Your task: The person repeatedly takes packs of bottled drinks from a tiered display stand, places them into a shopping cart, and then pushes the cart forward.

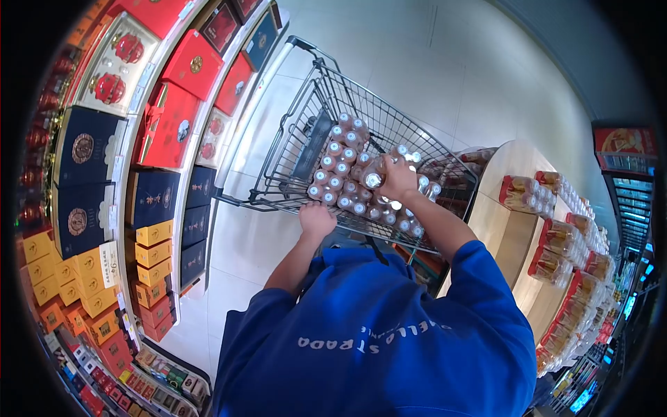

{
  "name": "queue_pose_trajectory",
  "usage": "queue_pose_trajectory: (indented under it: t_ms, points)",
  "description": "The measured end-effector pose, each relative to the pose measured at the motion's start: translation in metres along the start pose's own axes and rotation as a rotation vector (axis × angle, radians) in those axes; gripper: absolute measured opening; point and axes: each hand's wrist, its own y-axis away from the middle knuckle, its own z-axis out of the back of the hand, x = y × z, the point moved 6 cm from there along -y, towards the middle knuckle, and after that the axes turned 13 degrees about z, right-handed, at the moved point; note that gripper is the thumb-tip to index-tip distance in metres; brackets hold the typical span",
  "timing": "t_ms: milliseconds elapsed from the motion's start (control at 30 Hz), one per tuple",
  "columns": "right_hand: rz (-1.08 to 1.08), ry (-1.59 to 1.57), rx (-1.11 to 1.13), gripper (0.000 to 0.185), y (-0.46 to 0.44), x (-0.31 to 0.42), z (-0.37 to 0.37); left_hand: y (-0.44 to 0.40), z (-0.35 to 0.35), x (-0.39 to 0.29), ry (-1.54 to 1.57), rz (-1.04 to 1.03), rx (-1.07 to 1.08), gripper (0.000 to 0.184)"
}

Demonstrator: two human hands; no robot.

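A wire shopping cart stands in front of me, holding many capped bottles packed upright in close rows. Among them, my right hand is closed around a bottle, whose top faces up toward me and sits higher than its neighbours. My left hand is at the cart's near side, its fingers curled over the rim beside the nearest bottles. Part of those fingers is hidden from view.
Shelves of boxed goods line the left side. On the right, a rounded wooden display bears wrapped bottle packs. Pale floor stretches beyond the cart. A lit display case stands at the far right.
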Motion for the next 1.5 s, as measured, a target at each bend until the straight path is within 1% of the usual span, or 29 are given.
queue_pose_trajectory:
  t_ms: [100, 133, 200, 233, 267, 333, 367, 467, 500, 600, 700, 800, 867, 933, 1000, 1033, 1067, 1100, 1133, 1200, 1233, 1267, 1300, 1333, 1400, 1433, 1467, 1500]
  points:
    - [0.092, 0.003, 0.110, 0.105, -0.026, 0.038, -0.009, 0.000, -0.002, 0.001, -0.017, 0.019, 0.040, 0.030]
    - [0.151, 0.032, 0.065, 0.103, -0.034, 0.052, -0.015, -0.001, -0.004, 0.001, -0.027, 0.020, 0.060, 0.030]
    - [0.191, 0.009, 0.123, 0.097, -0.052, 0.076, -0.031, 0.000, -0.005, -0.001, -0.008, 0.003, 0.068, 0.027]
    - [0.217, -0.002, 0.134, 0.090, -0.058, 0.092, -0.034, 0.000, -0.005, 0.002, -0.002, -0.004, 0.069, 0.026]
    - [0.259, -0.008, 0.107, 0.086, -0.066, 0.104, -0.045, 0.002, 0.000, 0.003, 0.071, -0.077, 0.000, 0.025]
    - [0.294, 0.016, 0.160, 0.084, -0.077, 0.131, -0.058, 0.008, 0.011, 0.005, 0.215, -0.227, -0.142, 0.022]
    - [0.293, -0.028, 0.222, 0.085, -0.079, 0.142, -0.065, 0.011, 0.013, 0.007, 0.250, -0.263, -0.199, 0.019]
    - [0.318, -0.070, 0.197, 0.089, -0.089, 0.165, -0.087, 0.013, 0.019, 0.006, 0.253, -0.252, -0.186, 0.019]
    - [0.324, -0.131, 0.199, 0.092, -0.086, 0.173, -0.083, 0.015, 0.022, 0.006, 0.283, -0.267, -0.256, 0.018]
    - [0.445, -0.134, 0.075, 0.094, -0.079, 0.168, -0.083, 0.015, 0.022, 0.007, 0.297, -0.280, -0.258, 0.018]
    - [0.629, -0.307, -0.249, 0.090, -0.066, 0.130, -0.104, 0.013, 0.022, 0.006, 0.342, -0.269, -0.297, 0.018]
    - [0.397, -0.449, -0.321, 0.085, -0.029, 0.079, -0.110, 0.010, 0.016, 0.005, 0.304, -0.232, -0.206, 0.021]
    - [0.095, -0.498, -0.210, 0.074, 0.006, 0.037, -0.118, 0.006, 0.016, 0.003, 0.241, -0.185, -0.156, 0.022]
    - [-0.186, -0.437, 0.058, 0.062, 0.046, -0.008, -0.138, 0.005, 0.015, 0.001, 0.164, -0.152, -0.089, 0.021]
    - [-0.258, -0.339, -0.032, 0.054, 0.100, -0.044, -0.161, 0.005, 0.010, -0.003, 0.080, -0.155, -0.010, 0.021]
    - [-0.271, -0.292, -0.093, 0.053, 0.129, -0.051, -0.164, 0.013, 0.008, 0.001, 0.152, -0.243, 0.093, 0.021]
    - [-0.375, -0.250, -0.192, 0.052, 0.176, -0.064, -0.166, 0.012, 0.008, -0.019, 0.197, -0.424, 0.217, 0.022]
    - [-0.408, -0.193, -0.240, 0.050, 0.205, -0.063, -0.171, 0.028, 0.021, -0.035, 0.371, -0.643, 0.181, 0.025]
    - [-0.444, -0.181, -0.344, 0.049, 0.228, -0.059, -0.169, 0.043, 0.037, -0.049, 0.554, -0.857, 0.160, 0.028]
    - [-0.505, -0.135, -0.545, 0.047, 0.269, -0.046, -0.164, 0.072, 0.032, -0.075, 0.564, -1.012, 0.687, 0.040]
    - [-0.563, -0.157, -0.591, 0.047, 0.287, -0.040, -0.172, 0.079, 0.003, -0.080, 0.506, -1.032, 0.828, 0.042]
    - [-0.674, -0.193, -0.542, 0.048, 0.304, -0.033, -0.186, 0.081, -0.041, -0.083, 0.441, -1.043, 0.962, 0.044]
    - [-0.778, -0.235, -0.493, 0.050, 0.318, -0.024, -0.200, 0.083, -0.068, -0.091, 0.369, -1.043, 1.089, 0.046]
    - [-0.875, -0.282, -0.443, 0.051, 0.330, -0.013, -0.214, 0.084, -0.074, -0.105, 0.296, -0.979, 1.133, 0.047]
    - [-1.183, -0.769, -0.257, 0.055, 0.353, 0.009, -0.262, 0.091, -0.081, -0.133, 0.149, -0.840, 1.199, 0.050]
    - [-1.190, -0.901, -0.164, 0.057, 0.361, 0.020, -0.295, 0.097, -0.075, -0.148, -0.015, -0.891, 1.121, 0.057]
    - [-1.186, -1.032, -0.077, 0.060, 0.368, 0.031, -0.327, 0.103, -0.084, -0.155, -0.156, -0.953, 1.059, 0.060]
    - [-1.208, -1.046, -0.099, 0.061, 0.376, 0.041, -0.333, 0.106, -0.102, -0.153, -0.294, -1.016, 0.986, 0.062]
